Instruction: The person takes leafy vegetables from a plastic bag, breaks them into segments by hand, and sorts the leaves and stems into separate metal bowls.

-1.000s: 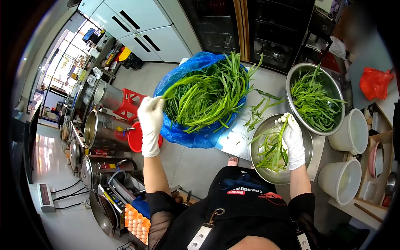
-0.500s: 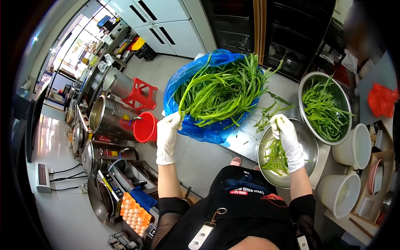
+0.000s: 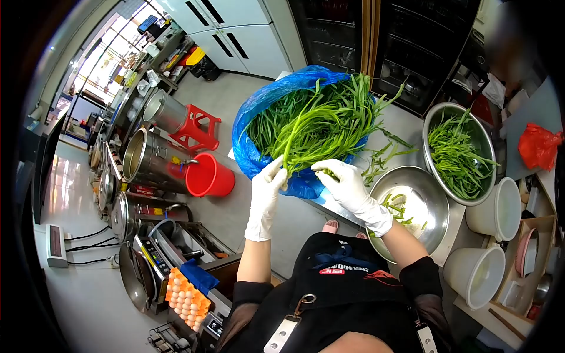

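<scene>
Long green stems and leaves (image 3: 323,126) fill a blue plastic bag (image 3: 250,112) on a metal table. My left hand (image 3: 268,191), in a white glove, pinches the lower end of a long green stalk in front of the bag. To its right my right hand (image 3: 347,191), also gloved, is closed on short green stem pieces at the bag's front edge. Below and right of that hand, a steel bowl (image 3: 432,203) holds several short cut stems. Another steel bowl (image 3: 434,113) at the right contains leafy greens (image 3: 459,153).
Two white buckets (image 3: 474,273) stand at the right, near a red plastic bag (image 3: 538,146). At the left are a red bucket (image 3: 210,175), a red stool (image 3: 200,126), large steel pots (image 3: 156,162) and an egg tray (image 3: 187,299). Loose leaves lie on the metal table (image 3: 403,126).
My right hand has moved from over the steel bowl leftward to the bag, and the long greens it held are gone from it. My left hand has moved right with a stalk.
</scene>
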`<state>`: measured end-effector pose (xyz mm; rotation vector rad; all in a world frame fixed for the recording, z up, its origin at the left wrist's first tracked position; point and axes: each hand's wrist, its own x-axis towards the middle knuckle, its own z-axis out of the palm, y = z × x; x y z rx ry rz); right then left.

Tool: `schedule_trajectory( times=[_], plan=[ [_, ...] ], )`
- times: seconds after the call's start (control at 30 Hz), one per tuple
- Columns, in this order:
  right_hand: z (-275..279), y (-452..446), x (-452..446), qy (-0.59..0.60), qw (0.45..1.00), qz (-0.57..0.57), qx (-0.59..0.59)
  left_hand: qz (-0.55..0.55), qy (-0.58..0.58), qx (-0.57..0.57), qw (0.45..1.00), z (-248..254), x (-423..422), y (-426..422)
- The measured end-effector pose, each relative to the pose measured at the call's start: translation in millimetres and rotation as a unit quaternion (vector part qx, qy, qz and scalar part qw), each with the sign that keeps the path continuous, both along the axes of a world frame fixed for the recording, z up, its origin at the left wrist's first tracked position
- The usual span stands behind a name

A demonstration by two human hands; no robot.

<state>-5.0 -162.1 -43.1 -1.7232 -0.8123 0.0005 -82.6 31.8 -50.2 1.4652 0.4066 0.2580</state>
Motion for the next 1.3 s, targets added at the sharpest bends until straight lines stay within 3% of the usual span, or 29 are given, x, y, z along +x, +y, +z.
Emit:
schedule_trajectory(
  times=[0.1, 0.4, 0.63, 1.03, 1.13, 1.27, 1.3],
  plan=[
    [1.7, 2.0, -6.9, -0.059, 0.997, -0.019, -0.042, -0.017, 0.032, -0.056, 0.998, -6.2, -0.2, -1.5],
    [-11.5, 12.6, -11.2, -0.291, 0.953, -0.044, -0.079, -0.029, 0.043, -0.065, 0.997, -7.4, -0.5, -6.6],
    [-21.1, 20.8, -15.6, -0.34, 0.931, -0.051, -0.125, -0.062, 0.017, -0.116, 0.991, -16.2, -0.4, -5.5],
    [-19.9, 16.7, -5.1, -0.283, 0.95, -0.095, -0.092, -0.036, -0.01, -0.096, 0.995, -19.7, 12.6, -24.2],
    [-25.2, 16.7, -2.6, -0.197, 0.972, -0.112, -0.066, -0.047, -0.02, -0.104, 0.993, -21.5, 18.4, -29.9],
    [-35.0, 17.4, 2.1, 0.083, 0.99, -0.11, -0.036, -0.031, -0.023, -0.111, 0.993, -25.9, 31.7, -43.0],
    [-38.3, 14.8, 5.7, 0.091, 0.989, -0.111, -0.044, -0.024, -0.026, -0.105, 0.994, -25.4, 34.8, -43.6]
  ],
)
